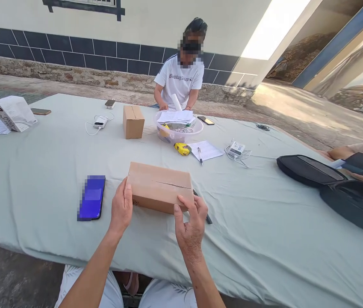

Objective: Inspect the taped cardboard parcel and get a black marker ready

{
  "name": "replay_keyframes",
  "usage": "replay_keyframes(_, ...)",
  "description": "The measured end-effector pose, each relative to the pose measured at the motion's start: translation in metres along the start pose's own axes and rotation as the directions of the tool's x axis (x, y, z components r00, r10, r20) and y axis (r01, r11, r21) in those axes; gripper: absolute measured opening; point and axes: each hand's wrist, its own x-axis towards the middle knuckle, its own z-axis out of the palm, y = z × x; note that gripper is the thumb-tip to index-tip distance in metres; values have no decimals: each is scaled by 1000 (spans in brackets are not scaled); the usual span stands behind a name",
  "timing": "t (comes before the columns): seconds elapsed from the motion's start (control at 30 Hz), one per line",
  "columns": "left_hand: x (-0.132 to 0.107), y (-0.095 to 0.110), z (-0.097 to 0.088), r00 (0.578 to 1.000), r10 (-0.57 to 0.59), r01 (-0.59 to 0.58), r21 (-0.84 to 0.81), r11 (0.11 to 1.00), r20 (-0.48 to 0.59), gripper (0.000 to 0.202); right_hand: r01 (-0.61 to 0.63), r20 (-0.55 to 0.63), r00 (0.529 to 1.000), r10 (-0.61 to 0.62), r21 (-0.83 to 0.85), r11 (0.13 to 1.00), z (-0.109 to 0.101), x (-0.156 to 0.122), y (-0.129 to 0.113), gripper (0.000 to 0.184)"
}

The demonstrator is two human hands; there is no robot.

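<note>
A closed brown cardboard box is between my two hands near the front of the cloth-covered table. My left hand presses its palm and fingers along the box's left end. At the right end, my right hand grips the near corner, thumb on the front side and fingers over the top. A seam runs along part of the top face. Partly hidden behind my right hand lies a dark, thin strip-like object. To the left of the box a phone with a blue screen lies flat.
Beyond the box stand a smaller carton, a plastic basin with papers, a yellow tape measure and a paper with a pen. An open black case lies right. A person sits opposite; others' arms show at both sides.
</note>
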Motion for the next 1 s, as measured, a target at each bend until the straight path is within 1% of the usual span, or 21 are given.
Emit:
replay_keyframes(0.07,-10,-7,-2,999,14,-14,4,1000,-38,55,-5,10,1000,5,2,1000,-5,-5,-4,21)
replay_keyframes(0.2,-23,-17,-9,996,75,-75,5,997,-43,56,-22,11,1000,22,15,1000,-14,-18,-11,22)
replay_keyframes(0.3,-27,-18,-10,994,78,-76,27,997,-73,56,-58,16,998,57,45,997,-19,-22,-14,22)
replay_keyframes(0.37,-28,-15,-11,994,63,-60,34,998,-95,56,-109,46,993,106,74,991,-23,-21,-16,22)
replay_keyframes(0.43,-31,-11,-12,995,39,-37,23,999,-92,53,-193,95,979,183,112,975,-29,-19,-20,22)
replay_keyframes(0.5,-35,-6,-13,996,18,-18,0,1000,-93,50,-296,130,952,277,159,942,-38,-17,-25,27)
replay_keyframes(0.6,-45,1,-15,993,-11,9,-20,1000,-116,48,-419,129,908,399,264,868,-49,-17,-31,43)
replay_keyframes(0.7,-51,10,-15,995,-18,16,-23,1000,-103,48,-490,123,868,480,363,793,-56,-16,-33,56)
replay_keyframes(0.77,-53,14,-15,996,-1,-3,-42,999,-92,48,-520,128,848,514,387,761,-58,-16,-32,58)
replay_keyframes(0.83,-53,15,-14,996,5,-12,-82,997,-85,48,-534,141,839,525,394,748,-60,-16,-31,57)
replay_keyframes(0.93,-53,12,-13,997,-12,2,-126,992,-75,47,-542,168,836,522,393,743,-64,-15,-33,55)
replay_keyframes(1.0,-53,6,-13,995,-22,9,-139,990,-93,46,-529,165,845,508,393,752,-68,-14,-35,50)
